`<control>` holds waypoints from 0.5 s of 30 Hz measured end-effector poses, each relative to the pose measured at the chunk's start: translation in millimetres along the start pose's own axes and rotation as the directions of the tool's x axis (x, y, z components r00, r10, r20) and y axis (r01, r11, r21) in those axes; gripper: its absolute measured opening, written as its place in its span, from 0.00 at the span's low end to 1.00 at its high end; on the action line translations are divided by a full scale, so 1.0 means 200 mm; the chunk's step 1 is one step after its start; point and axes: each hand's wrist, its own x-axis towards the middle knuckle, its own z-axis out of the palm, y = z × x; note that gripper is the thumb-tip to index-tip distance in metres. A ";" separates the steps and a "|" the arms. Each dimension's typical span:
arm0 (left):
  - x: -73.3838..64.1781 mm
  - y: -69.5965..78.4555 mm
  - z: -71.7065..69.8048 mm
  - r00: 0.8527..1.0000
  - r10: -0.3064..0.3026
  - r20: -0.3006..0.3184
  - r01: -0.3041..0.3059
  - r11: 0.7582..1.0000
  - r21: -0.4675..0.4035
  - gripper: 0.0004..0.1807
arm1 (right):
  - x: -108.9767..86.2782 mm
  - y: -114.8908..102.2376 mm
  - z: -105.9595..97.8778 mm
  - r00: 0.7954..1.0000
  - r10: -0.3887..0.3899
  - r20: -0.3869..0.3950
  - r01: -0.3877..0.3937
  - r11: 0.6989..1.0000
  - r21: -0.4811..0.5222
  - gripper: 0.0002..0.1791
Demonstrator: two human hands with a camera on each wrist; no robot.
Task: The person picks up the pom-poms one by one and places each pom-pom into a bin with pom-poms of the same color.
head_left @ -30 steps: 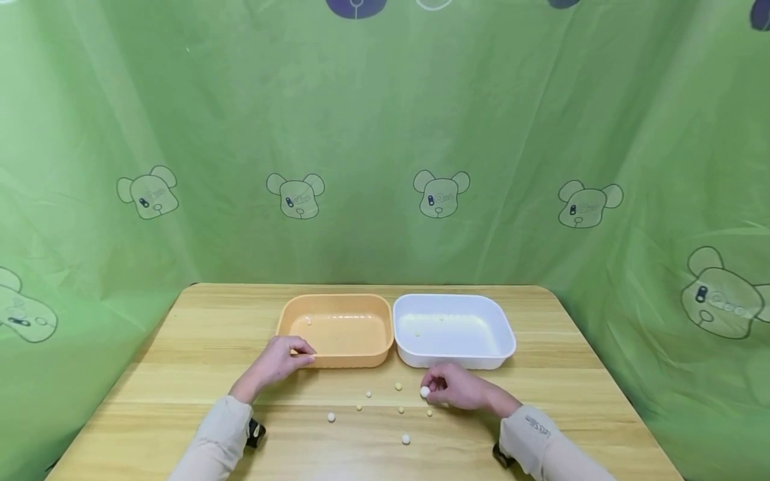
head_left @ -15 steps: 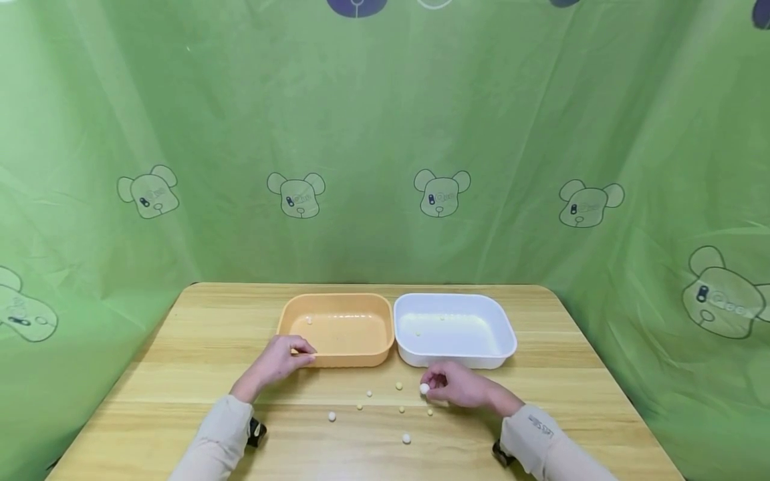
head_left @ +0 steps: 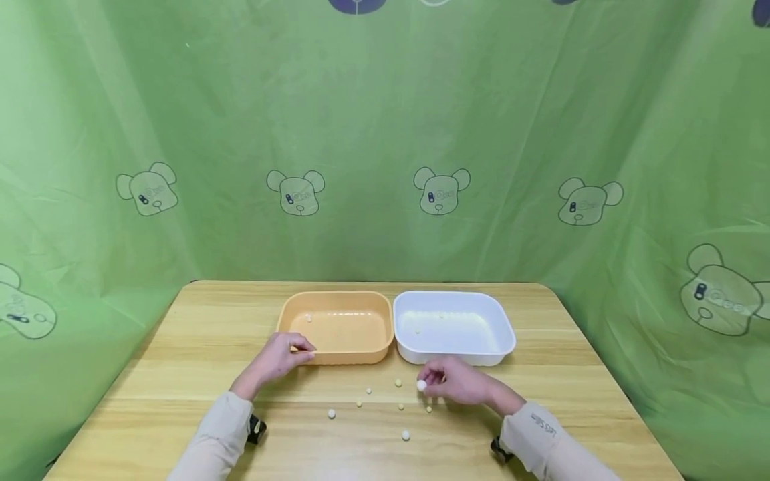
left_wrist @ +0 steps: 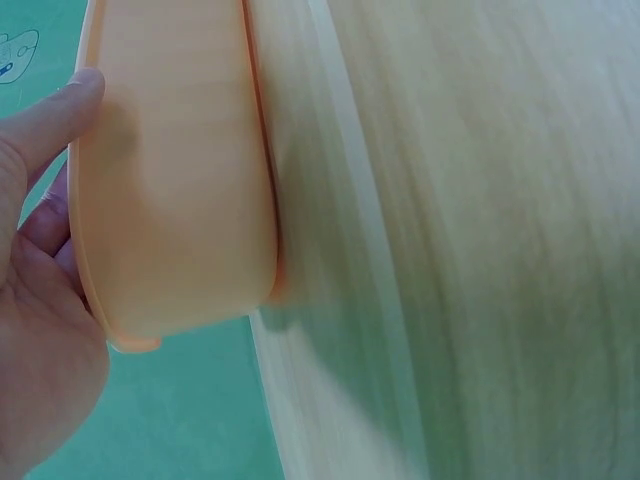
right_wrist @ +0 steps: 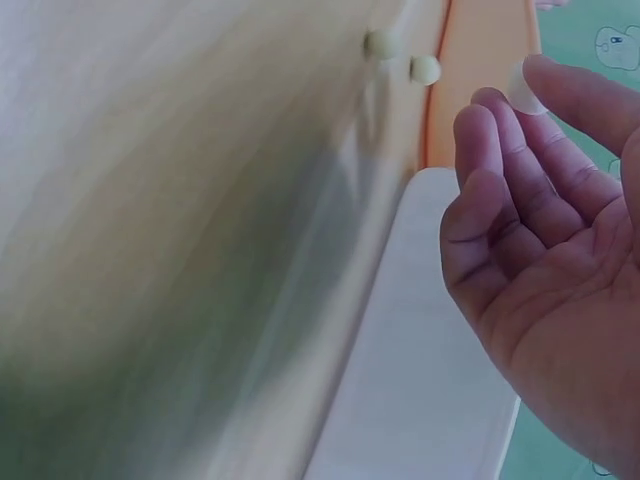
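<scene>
My left hand (head_left: 277, 356) grips the near left rim of an orange plastic basin (head_left: 351, 358); in the left wrist view the thumb (left_wrist: 75, 105) lies over the rim with fingers behind the wall. Between thumb and fingertips my right hand (head_left: 460, 382) pinches a small white ball (head_left: 422, 385), just in front of a white basin (head_left: 457, 359). The right wrist view shows the same white ball (right_wrist: 524, 92) above the basins' level. One small white piece (head_left: 309, 318) lies inside the orange basin. Tiny yellowish balls (head_left: 442, 316) lie in the white one.
On the wooden table (head_left: 228, 314) before the basins lie several small balls, among them a white ball (head_left: 331, 413), another white ball (head_left: 406, 435) and a yellow ball (head_left: 398, 383). The two basins stand side by side. A green curtain (head_left: 367, 247) hangs behind.
My right hand has lifted slightly and shifted a little left with the white ball pinched. The left hand stays on the orange basin's rim.
</scene>
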 end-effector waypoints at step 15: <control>0.00 -0.01 0.00 1.000 -0.006 0.004 0.006 1.000 -0.003 0.03 | 0.01 -0.09 -0.04 0.999 -0.038 -0.038 0.038 0.999 -0.005 0.08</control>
